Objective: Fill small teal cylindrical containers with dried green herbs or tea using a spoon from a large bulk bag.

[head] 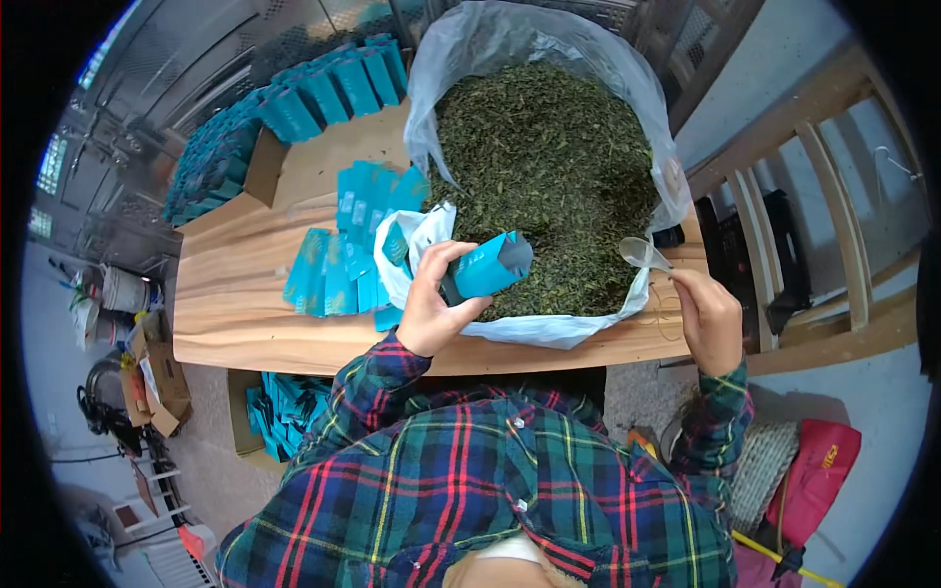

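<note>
My left hand (436, 302) grips an upright-tilted teal packet (481, 270) around its sides, its open mouth facing right, above the near edge of a large plastic bag (559, 331). Dried leaves (544, 169), which look like loose tea, fill that bag. Between the fingers of my right hand (707, 316) is the handle of a small translucent scoop (641, 254), held over the bag's right rim; it appears to carry no leaves. Flat teal packets (331, 273) lie overlapping on the wooden table left of my left hand.
Rows of standing teal packets (356, 87) line the back left, some in a cardboard box (263, 167). A box of teal packets (283, 415) is on the floor below the table (242, 287). A wooden frame (831, 220) stands at right. A thin loop (662, 316) lies near my right hand.
</note>
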Available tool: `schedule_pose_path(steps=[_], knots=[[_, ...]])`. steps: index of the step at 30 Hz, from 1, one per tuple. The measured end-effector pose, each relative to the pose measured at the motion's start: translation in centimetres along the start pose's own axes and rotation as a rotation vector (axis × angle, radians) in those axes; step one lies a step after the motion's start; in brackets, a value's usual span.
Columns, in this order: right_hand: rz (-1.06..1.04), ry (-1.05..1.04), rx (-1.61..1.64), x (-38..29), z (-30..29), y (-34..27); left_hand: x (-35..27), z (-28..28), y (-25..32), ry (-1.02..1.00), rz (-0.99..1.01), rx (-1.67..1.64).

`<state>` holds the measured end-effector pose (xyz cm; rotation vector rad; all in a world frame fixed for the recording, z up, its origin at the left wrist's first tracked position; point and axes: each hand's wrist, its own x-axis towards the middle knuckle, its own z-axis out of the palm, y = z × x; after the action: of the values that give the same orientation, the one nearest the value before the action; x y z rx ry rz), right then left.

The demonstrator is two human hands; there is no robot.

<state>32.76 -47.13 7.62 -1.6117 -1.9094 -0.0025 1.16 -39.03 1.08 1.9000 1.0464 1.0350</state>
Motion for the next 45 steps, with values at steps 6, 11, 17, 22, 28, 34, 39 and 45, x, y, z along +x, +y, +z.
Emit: schedule_pose_path(steps=[6, 11, 17, 22, 28, 34, 39, 45], knots=[[-0.057, -0.264, -0.431, 2.1, 0.8, 0.2, -0.2, -0.2, -0.4, 0.024, -0.038, -0.072], [-0.035, -0.224, -0.272, 1.3, 4.2, 0.7, -0.2, -0.2, -1.0, 0.000, -0.070, -0.176], [0.028, -0.115, -0.008, 1.3, 6.5, -0.7, 0.4, -0.3, -0.5, -0.006, -0.075, -0.175], [0.055, -0.065, 0.196, 2.4, 8.5, 0.3, 1.1, -0.4, -0.6, -0.043, -0.011, -0.071], [0.446, -0.157, 0.777, 3.2, 8.1, 3.7, 2.3, -0.8, 0.0, -0.037, 0.002, -0.020], [0.450, -0.138, 0.970, 5.3, 5.4, 2.1, 3.1, -0.9, -0.1, -0.006, 0.014, 0.026], [0.356, -0.211, 1.011, 7.0, 3.1, 0.4, 3.7, -0.6, -0.7, 0.004, 0.052, 0.070], [0.351, -0.393, 0.969, 9.2, 2.4, -1.2, 4.0, -0.3, -1.3, 0.030, 0.110, 0.137]])
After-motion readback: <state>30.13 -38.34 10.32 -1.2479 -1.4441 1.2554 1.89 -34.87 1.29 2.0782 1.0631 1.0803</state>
